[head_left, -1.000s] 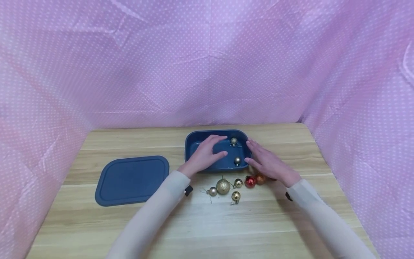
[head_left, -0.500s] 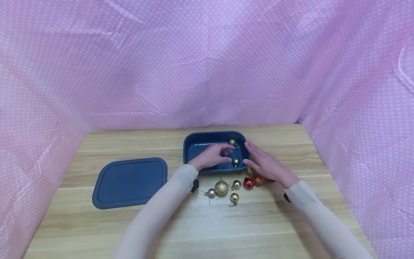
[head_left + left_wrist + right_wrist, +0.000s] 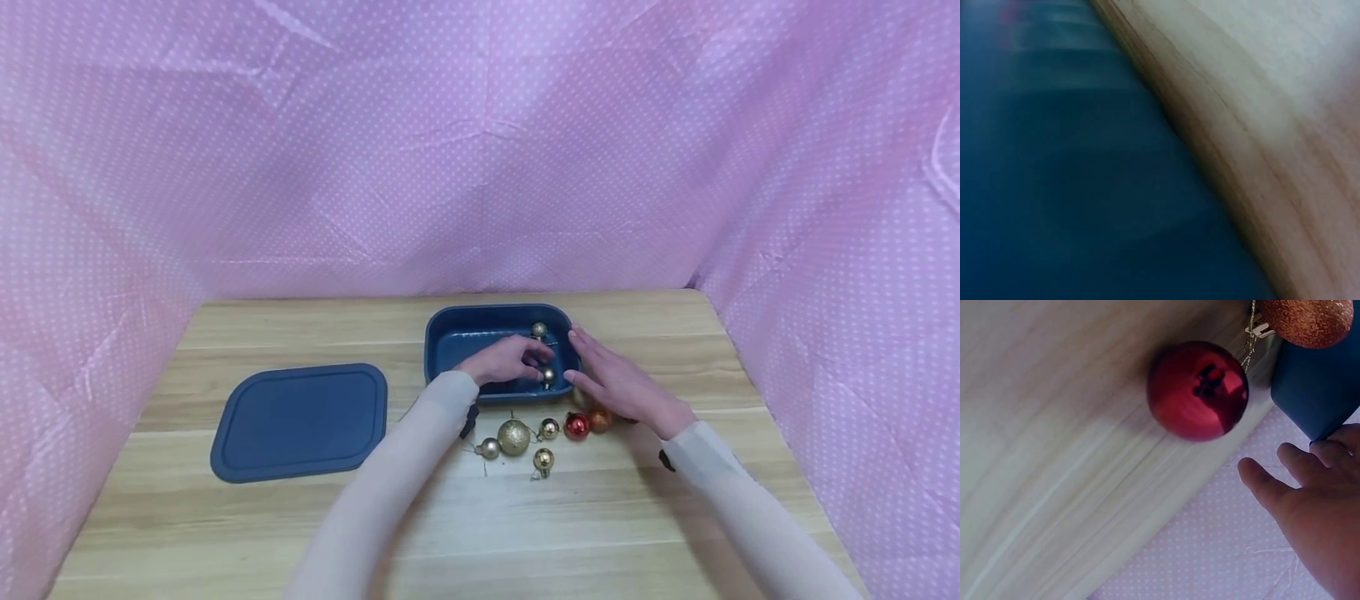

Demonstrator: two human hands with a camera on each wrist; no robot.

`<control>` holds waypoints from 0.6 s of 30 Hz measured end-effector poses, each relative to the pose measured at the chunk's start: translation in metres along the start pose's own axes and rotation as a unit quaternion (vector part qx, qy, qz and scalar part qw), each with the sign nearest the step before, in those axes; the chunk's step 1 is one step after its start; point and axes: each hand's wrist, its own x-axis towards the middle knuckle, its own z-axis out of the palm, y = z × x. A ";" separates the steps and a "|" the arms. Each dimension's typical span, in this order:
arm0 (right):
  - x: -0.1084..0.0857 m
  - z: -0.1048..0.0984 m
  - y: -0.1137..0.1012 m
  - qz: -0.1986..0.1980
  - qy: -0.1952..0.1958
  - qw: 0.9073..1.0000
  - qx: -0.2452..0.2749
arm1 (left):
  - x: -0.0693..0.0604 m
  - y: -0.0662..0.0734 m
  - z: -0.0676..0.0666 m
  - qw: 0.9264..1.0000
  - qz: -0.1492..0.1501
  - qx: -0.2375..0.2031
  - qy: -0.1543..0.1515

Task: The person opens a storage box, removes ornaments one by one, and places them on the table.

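My left hand (image 3: 510, 358) reaches into a dark blue box (image 3: 457, 342), fingers bent. Its thumb and fingertips are right beside a small gold bauble (image 3: 548, 375) inside; a firm hold on it does not show. Another gold bauble (image 3: 539, 330) lies farther back in the box. With fingers straight, my right hand (image 3: 622, 379) rests along the box's right wall. In the right wrist view, that hand (image 3: 1322, 506) has fingertips at the blue wall (image 3: 1316, 381), near a shiny red bauble (image 3: 1197, 390) and an orange glitter bauble (image 3: 1310, 322). Only the blurred blue box (image 3: 1085, 187) and wood fill the left wrist view.
In front of the box lie a large gold glitter bauble (image 3: 513, 437), smaller gold ones (image 3: 549, 428) (image 3: 543, 458), a pale one (image 3: 489, 448), a red bauble (image 3: 577, 426) and an orange one (image 3: 599, 418). A blue lid (image 3: 300, 423) lies left on the wooden table (image 3: 480, 533).
My left hand has moved right and lower inside the box, toward the nearer gold bauble, and its fingers have bent more. The right hand stays against the box.
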 end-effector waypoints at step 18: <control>-0.001 -0.001 -0.001 0.004 -0.004 1.000 0.007 | 0.007 0.002 0.009 0.997 0.001 0.075 0.001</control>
